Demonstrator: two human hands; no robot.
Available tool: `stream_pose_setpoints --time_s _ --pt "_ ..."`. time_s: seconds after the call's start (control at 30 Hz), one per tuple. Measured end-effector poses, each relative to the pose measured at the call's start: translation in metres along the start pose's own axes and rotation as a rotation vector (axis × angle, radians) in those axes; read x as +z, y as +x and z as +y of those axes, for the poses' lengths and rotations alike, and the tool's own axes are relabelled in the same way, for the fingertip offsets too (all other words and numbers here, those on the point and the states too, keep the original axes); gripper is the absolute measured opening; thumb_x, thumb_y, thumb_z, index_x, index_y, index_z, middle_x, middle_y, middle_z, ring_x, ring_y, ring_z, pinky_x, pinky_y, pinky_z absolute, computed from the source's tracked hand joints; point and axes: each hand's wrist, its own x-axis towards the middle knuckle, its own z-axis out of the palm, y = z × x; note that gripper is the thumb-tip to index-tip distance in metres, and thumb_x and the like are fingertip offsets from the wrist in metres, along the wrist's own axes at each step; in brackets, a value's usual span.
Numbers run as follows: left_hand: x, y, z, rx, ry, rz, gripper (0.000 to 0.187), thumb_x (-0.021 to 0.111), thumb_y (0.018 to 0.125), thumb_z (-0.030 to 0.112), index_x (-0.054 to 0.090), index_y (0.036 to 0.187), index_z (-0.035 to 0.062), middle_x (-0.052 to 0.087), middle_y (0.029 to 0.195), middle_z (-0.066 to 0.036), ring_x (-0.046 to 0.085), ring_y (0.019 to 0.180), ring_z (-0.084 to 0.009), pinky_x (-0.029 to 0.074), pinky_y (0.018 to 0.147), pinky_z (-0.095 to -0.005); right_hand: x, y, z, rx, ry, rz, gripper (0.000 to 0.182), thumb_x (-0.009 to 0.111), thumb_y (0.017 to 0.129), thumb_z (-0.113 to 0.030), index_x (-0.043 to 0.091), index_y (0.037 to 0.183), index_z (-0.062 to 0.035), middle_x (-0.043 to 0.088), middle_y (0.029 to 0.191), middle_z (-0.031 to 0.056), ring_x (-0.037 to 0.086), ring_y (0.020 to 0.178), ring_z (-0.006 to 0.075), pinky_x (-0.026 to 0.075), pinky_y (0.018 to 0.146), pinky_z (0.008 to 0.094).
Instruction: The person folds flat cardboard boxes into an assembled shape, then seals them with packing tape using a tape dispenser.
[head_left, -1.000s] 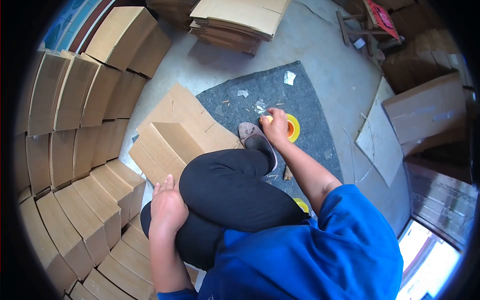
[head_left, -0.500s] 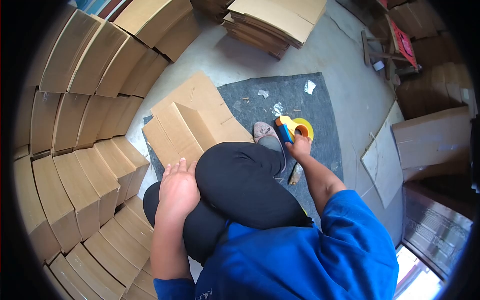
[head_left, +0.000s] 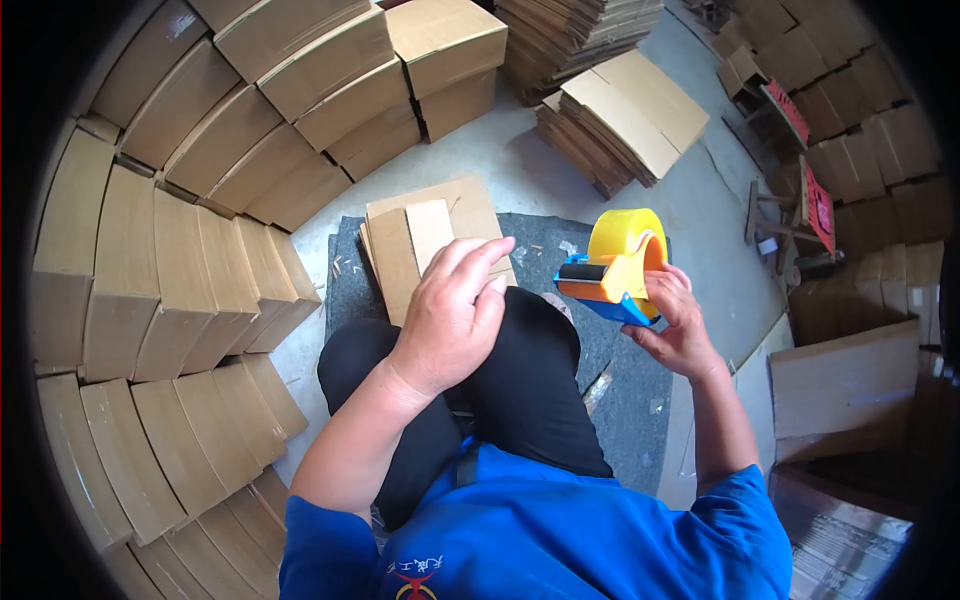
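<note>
I look through the head camera and see the person's two hands. The right hand (head_left: 678, 318) is clamped on a tape dispenser (head_left: 612, 288). The thumb is low by the blue part, and the other fingers are by the hole of the big yellow tape roll (head_left: 624, 230). The dispenser is up in the air, a bit right of the middle, with its black roller on the left side.

The left hand (head_left: 450, 325) is up over the left leg. Its thumb is a little apart from its fingers, and they point far and to the right. Behind it I see brown cardboard (head_left: 420, 245) on a dark mat (head_left: 635, 430). I cannot tell if the left hand touches the cardboard.

The person has a blue shirt (head_left: 570, 530) and black trousers (head_left: 535, 390). A bit of one shoe (head_left: 560, 306) peeks out just left of the dispenser, and lower down.

On the left, I see lots of brown boxes (head_left: 185, 270) in rows. Far away, a pile of flat cardboard (head_left: 640, 115) sits on the pale floor (head_left: 400, 180). Far to the right is a stool with a red top (head_left: 818, 208).
</note>
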Motion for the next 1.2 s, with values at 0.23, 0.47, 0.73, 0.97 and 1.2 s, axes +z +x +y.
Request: stream_pose_setpoints --time_s 0.23,0.47,0.73,0.97,1.2 --pt "-0.028 0.002 0.013 -0.05 -0.457 -0.079 0.035 0.054 0.09 0.001 0.062 0.124 -0.0026 0.06 0.118 -0.013 0.06 0.111 -0.0214 0.046 0.1 -0.0334 -0.029 0.06 -0.059 -0.188 -0.032 -0.167 0.051 0.086 0.071 -0.016 0.064 0.117 -0.0073 0.067 0.116 0.0114 0.061 0.118 0.0296 0.031 0.116 0.0524" --pt "-0.054 -0.009 -0.007 -0.161 -0.602 -0.179 0.025 0.057 0.093 0.007 0.069 0.113 -0.0012 0.067 0.105 -0.009 0.064 0.098 -0.0157 0.051 0.091 -0.0301 -0.035 0.091 -0.082 -0.254 0.096 -0.376 0.044 0.082 0.081 -0.028 0.065 0.114 -0.0043 0.069 0.108 0.0142 0.065 0.11 0.0286 0.033 0.116 0.0516" --pt "-0.056 -0.006 -0.029 -0.26 -0.562 -0.044 0.02 0.059 0.1 0.011 0.07 0.11 -0.0018 0.071 0.098 -0.006 0.066 0.089 -0.0117 0.054 0.082 -0.0272 -0.025 0.12 -0.081 -0.202 0.198 -0.449 0.05 0.076 0.082 -0.043 0.067 0.108 -0.0011 0.068 0.099 0.0159 0.065 0.102 0.0302 0.039 0.11 0.0472" --pt "-0.066 0.009 -0.077 -0.702 -1.092 0.041 0.02 0.054 0.102 0.011 0.065 0.115 0.0 0.069 0.101 -0.007 0.067 0.085 -0.0129 0.056 0.082 -0.0297 -0.005 0.17 -0.091 0.275 0.406 -0.5 0.072 0.068 0.078 -0.065 0.067 0.101 0.0031 0.064 0.082 0.0115 0.065 0.077 0.0199 0.051 0.068 0.0314" --pt "-0.112 -0.022 -0.163 -0.756 -1.242 0.158 0.016 0.059 0.1 0.014 0.061 0.111 0.0026 0.065 0.09 -0.003 0.061 0.083 -0.012 0.054 0.081 -0.0319 0.0 0.207 -0.052 0.365 0.374 -0.516 0.077 0.069 0.073 -0.073 0.067 0.091 0.0014 0.059 0.073 0.0047 0.06 0.072 0.0139 0.048 0.065 0.0288"
